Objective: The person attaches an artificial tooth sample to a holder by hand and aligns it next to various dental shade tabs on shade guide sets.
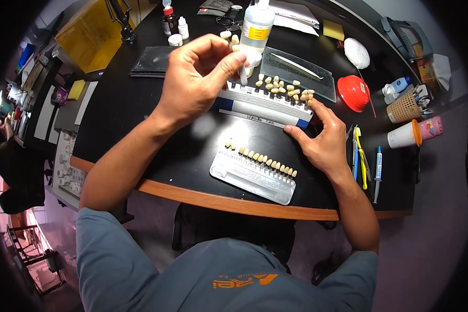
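A white and blue dental shade guide (265, 104), its back edge lined with several tooth-shaped tabs (278, 87), stands on the black table. My right hand (325, 138) grips its right end, thumb at the front and fingers behind. Above the guide's left end, my left hand (195, 83) is closed, pinching a shade tab (243, 75) between thumb and fingertips. A few tooth-coloured tips (225, 35) show just beyond those fingers; whether they are held too, I cannot tell. Closer to me lies a second, clear-white shade guide (252, 177) with a row of tooth tabs.
Behind the guide are a glass slab (317, 86) with a white instrument (296, 66), a clear bottle (257, 26) and small bottles (170, 23). A red bowl (353, 93), toothbrushes (360, 158), a syringe (377, 174) and a pen basket (404, 108) sit right.
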`<state>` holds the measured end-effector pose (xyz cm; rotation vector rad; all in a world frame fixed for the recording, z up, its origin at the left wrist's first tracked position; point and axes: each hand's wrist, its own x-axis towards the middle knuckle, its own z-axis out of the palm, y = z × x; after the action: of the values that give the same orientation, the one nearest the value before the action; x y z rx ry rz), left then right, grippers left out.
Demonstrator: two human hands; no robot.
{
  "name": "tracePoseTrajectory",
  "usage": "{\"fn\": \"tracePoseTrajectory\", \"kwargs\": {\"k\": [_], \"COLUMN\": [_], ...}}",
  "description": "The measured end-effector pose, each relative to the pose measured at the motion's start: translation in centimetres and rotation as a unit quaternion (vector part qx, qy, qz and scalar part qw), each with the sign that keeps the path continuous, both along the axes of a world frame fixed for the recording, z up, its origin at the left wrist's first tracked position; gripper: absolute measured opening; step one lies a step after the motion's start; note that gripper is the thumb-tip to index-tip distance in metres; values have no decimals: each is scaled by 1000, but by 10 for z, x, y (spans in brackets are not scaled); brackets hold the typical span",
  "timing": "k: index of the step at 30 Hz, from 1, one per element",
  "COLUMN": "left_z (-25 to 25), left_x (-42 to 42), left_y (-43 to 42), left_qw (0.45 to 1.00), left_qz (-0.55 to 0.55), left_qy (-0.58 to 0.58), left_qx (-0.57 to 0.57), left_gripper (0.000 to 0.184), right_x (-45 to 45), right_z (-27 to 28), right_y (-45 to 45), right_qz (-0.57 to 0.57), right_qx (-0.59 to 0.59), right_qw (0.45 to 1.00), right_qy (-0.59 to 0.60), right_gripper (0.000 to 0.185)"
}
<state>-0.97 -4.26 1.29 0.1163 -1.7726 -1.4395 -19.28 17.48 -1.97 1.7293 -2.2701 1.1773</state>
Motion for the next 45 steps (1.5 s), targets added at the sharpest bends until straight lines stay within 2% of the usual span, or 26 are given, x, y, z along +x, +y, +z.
{"fn": "tracePoseTrajectory", "kwargs": {"k": [1,3,6,7,10,12,17,24,30,35,42,45], "left_z": [4,-1,-2,-3,-5,-10,-16,-15,-12,-11,-12,-13], "left_x": [3,5,4,5,7,7,8,5,6,6,7,7], "left_y": [5,7,22,27,40,49,49,48,47,48,43,40], "left_qw": [997,988,967,960,939,923,906,877,904,919,928,932], "left_qz": [-37,-96,-147,-162,-207,-234,-271,-271,-239,-233,-206,-202], "left_qy": [-31,-79,-134,-152,-197,-191,-278,-302,-285,-259,-285,-280], "left_qx": [57,89,157,170,193,238,171,256,210,184,125,113], "left_gripper": [14,11,14,14,15,14,11,16,25,34,24,21], "right_x": [1,8,18,20,31,47,40,36,34,34,35,32], "right_z": [2,10,27,29,25,26,8,13,12,11,11,11], "right_y": [1,4,9,10,12,16,18,24,23,24,21,21], "right_qz": [-9,-27,-57,-31,134,164,162,107,117,126,121,121], "right_qx": [-2,-6,-67,-97,-76,-30,11,79,79,107,102,96], "right_qw": [1000,999,993,993,985,971,954,864,843,853,859,843], "right_qy": [10,31,77,66,-74,-171,-254,-486,-519,-495,-486,-516], "right_gripper": [74,74,70,63,42,30,21,19,20,18,17,17]}}
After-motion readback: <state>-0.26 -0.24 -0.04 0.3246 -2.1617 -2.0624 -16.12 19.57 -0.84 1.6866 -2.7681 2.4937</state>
